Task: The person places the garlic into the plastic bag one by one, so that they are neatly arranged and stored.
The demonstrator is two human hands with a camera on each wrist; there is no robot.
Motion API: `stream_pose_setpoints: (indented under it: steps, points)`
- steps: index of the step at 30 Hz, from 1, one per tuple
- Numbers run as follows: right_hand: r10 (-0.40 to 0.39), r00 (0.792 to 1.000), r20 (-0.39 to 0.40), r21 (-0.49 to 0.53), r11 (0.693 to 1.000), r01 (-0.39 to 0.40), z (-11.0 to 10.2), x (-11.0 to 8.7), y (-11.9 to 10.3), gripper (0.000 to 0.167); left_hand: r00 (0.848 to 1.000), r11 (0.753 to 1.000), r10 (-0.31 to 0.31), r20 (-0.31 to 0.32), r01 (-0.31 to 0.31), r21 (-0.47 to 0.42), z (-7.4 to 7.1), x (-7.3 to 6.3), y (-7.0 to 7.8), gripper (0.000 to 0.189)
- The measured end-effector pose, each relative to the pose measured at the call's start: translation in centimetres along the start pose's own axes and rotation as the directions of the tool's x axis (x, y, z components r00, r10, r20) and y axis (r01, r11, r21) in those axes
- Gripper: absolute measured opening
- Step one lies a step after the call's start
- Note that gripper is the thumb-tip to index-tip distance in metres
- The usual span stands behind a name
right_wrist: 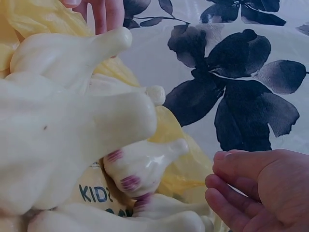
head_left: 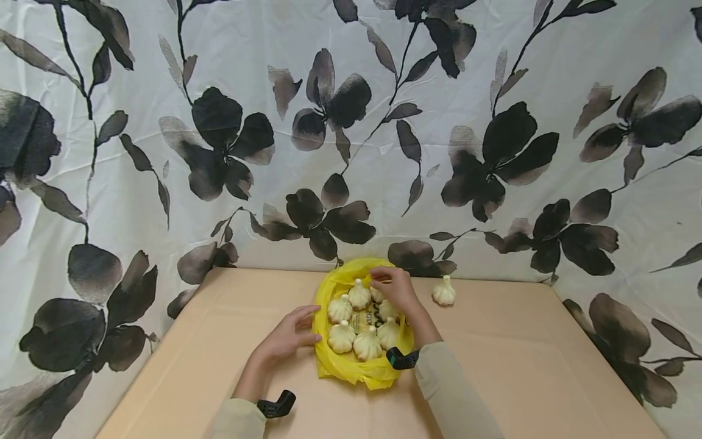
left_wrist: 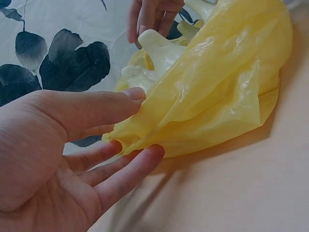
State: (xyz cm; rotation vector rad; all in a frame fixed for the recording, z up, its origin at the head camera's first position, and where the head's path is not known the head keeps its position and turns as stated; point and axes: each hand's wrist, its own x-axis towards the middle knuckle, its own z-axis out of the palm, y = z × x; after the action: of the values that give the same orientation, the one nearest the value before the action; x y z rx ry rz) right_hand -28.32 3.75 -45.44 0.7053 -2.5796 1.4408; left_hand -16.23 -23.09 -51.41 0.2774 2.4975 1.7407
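Observation:
A yellow plastic bag [head_left: 359,369] stands with its mouth spread wide, holding several white garlic bulbs [head_left: 367,346] in a ring. My left hand [head_left: 290,332] is at the bag's left side, its thumb and fingers spread apart and touching the yellow film, as the left wrist view also shows. At the far right part of the rim, my right hand [head_left: 396,288] has its thumb and fingertips close together on the edge of the film. Purple streaks mark one garlic bulb [right_wrist: 137,169] in the right wrist view. Between the bulbs, printed lettering [right_wrist: 94,193] shows inside the bag.
A single garlic bulb [head_left: 443,291] lies outside the bag, to the right near the table's back edge. The tan table [head_left: 493,360] ends against a white cloth [head_left: 395,183] with dark flowers. Dark wrist devices [head_left: 276,404] sit on both forearms.

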Motion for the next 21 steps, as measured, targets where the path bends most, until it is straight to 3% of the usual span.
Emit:
stream_pose_setpoints:
  steps: [5, 13, 21]
  points:
    - [0.035, 0.999, 0.003, 0.019, 0.999, -0.035, -0.5, -0.4, 0.4, 0.027, 1.0, 1.0, 0.006, 0.01, -0.006, -0.001, 0.0, 0.1, -0.1, 0.069]
    - [-0.007, 1.0, -0.019, 0.029, 1.0, 0.008, -1.3, -0.6, 0.6, 0.026, 1.0, 1.0, 0.005, 0.013, -0.005, -0.009, 0.0, 0.1, 0.0, 0.068]
    - [0.023, 0.999, -0.05, -0.002, 1.0, -0.023, -2.2, -1.1, 1.1, 0.028, 1.0, 1.0, 0.005, 0.008, -0.004, -0.028, 0.3, 0.0, -0.1, 0.068]
